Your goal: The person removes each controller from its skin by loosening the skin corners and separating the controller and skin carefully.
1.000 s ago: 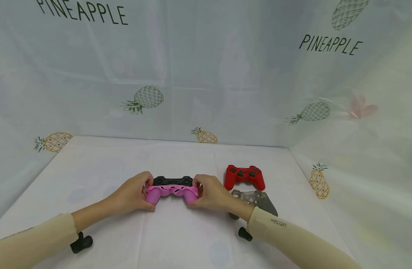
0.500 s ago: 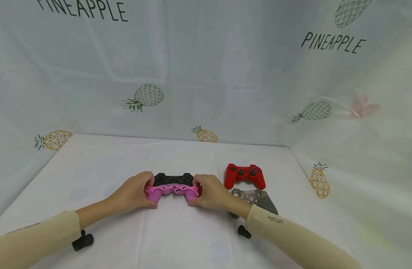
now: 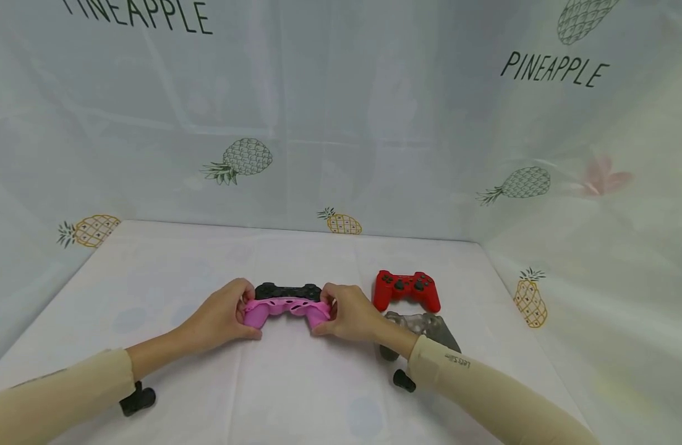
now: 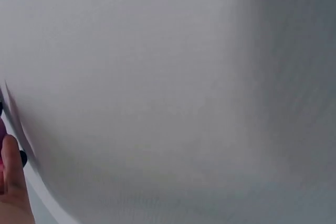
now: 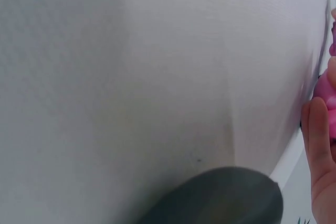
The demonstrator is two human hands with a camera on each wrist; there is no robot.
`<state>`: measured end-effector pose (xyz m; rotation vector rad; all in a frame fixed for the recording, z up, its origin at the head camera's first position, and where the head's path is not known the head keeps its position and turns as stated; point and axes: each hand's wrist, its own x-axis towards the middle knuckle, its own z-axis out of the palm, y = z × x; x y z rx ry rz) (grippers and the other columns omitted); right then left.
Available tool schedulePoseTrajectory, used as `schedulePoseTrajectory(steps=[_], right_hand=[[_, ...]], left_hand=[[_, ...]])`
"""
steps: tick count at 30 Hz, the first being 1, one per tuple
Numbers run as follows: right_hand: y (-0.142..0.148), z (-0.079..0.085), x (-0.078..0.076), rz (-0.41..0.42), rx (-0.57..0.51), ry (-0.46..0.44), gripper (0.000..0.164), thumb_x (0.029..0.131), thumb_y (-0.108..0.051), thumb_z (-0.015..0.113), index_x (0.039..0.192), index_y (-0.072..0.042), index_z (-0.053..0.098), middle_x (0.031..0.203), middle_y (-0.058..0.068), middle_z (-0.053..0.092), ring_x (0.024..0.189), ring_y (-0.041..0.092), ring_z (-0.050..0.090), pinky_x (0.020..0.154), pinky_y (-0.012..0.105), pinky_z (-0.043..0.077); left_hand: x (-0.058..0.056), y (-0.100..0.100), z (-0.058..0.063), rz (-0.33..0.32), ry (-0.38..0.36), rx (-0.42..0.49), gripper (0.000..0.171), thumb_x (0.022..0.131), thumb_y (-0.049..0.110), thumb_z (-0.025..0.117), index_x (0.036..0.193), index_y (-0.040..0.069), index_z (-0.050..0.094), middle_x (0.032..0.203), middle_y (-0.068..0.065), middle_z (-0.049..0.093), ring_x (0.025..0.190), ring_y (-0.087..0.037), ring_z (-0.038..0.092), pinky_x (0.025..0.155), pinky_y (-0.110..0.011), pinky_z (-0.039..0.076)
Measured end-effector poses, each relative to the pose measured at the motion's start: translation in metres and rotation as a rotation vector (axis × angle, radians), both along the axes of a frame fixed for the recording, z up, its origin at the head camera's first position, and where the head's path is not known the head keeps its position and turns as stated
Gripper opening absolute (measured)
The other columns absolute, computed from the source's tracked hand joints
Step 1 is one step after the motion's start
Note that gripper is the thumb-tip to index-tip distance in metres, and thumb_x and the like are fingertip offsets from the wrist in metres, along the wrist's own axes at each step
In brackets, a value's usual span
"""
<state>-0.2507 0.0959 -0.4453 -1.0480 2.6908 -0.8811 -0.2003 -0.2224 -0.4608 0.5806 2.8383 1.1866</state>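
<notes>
A black game controller with a pink rubbery cover over its grips lies between both hands in the head view. My left hand grips its left end, thumb at the bottom of the pink grip. On the other end, my right hand holds it the same way, thumb low and fingers above. The black top edge shows uncovered along the far side. In the right wrist view, the pink cover bulges beside the fingers at the right edge. Only a finger and a sliver of pink show in the left wrist view.
A red controller lies right of the hands. Nearer, a grey, partly see-through controller is partly hidden by the right forearm. A white cloth covers the table; a pineapple-print curtain hangs behind and along the sides.
The controller first tips so more of its black face shows, then tips back slightly. Both hands keep their hold and shift slightly up in the head view.
</notes>
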Motion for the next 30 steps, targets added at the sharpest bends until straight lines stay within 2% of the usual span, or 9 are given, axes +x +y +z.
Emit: schedulePoseTrajectory(steps=[10,17,30], right_hand=[[0.0017,-0.0013,-0.0018,0.015,0.016,-0.009,0.046,0.078,-0.032,0.098,0.091,-0.018,0.056,0.074,-0.004,0.06,0.067,0.004,0.054,0.061,0.021,0.046],[-0.0001,-0.0022,-0.0018,0.003,0.029,0.005,0.045,0.078,-0.031,0.098,0.09,-0.019,0.057,0.073,-0.006,0.059,0.067,0.004,0.053,0.06,0.021,0.044],[-0.0037,-0.0044,0.0002,-0.028,0.062,0.038,0.045,0.08,-0.031,0.097,0.09,-0.019,0.055,0.071,-0.008,0.054,0.067,0.005,0.05,0.059,0.02,0.039]], left_hand=[[-0.0019,0.0025,0.0025,-0.019,0.019,-0.083,0.062,0.066,0.03,0.104,0.096,0.017,0.052,0.084,0.002,0.052,0.07,-0.01,0.054,0.063,-0.026,0.046],[-0.0014,0.0055,0.0008,0.01,0.052,-0.135,0.061,0.067,0.034,0.103,0.092,0.018,0.05,0.077,0.005,0.048,0.066,-0.009,0.048,0.06,-0.026,0.039],[0.0015,0.0098,0.0011,0.057,0.069,-0.166,0.058,0.069,0.033,0.102,0.089,0.019,0.049,0.075,0.005,0.048,0.066,-0.01,0.048,0.061,-0.027,0.039]])
